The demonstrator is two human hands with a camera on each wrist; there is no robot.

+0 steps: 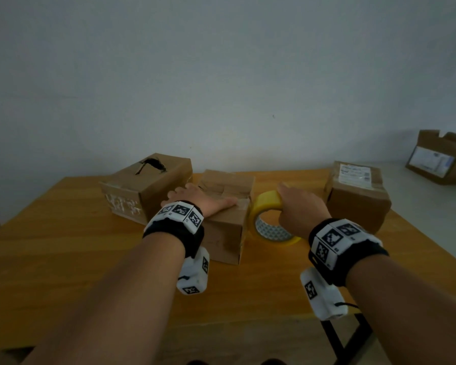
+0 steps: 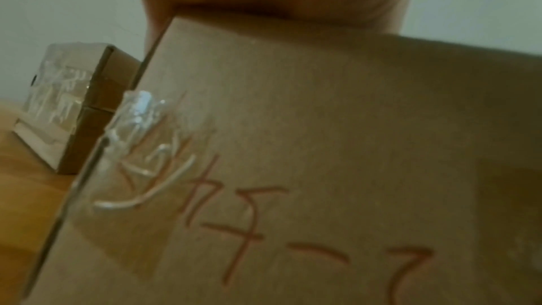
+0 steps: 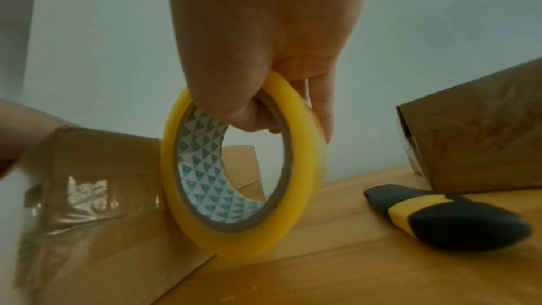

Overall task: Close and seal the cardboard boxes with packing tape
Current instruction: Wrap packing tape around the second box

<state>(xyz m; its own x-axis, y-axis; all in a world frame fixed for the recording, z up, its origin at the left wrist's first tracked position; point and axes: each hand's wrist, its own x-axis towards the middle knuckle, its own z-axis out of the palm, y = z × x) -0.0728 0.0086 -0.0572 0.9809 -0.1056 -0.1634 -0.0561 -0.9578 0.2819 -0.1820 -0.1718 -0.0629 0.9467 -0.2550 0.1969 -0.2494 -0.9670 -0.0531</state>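
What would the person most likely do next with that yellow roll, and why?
Probably find the tape's loose end and stick it on the middle box. The right hand grips the tape roll upright beside that box, the left hand presses the flaps flat, and no strip looks pulled out yet.

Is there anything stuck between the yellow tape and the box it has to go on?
Nothing visible is in the way. The right hand holds the tape roll right against the side of the middle box. The left hand lies flat on that box's top. The black and yellow knife lies off to the other side.
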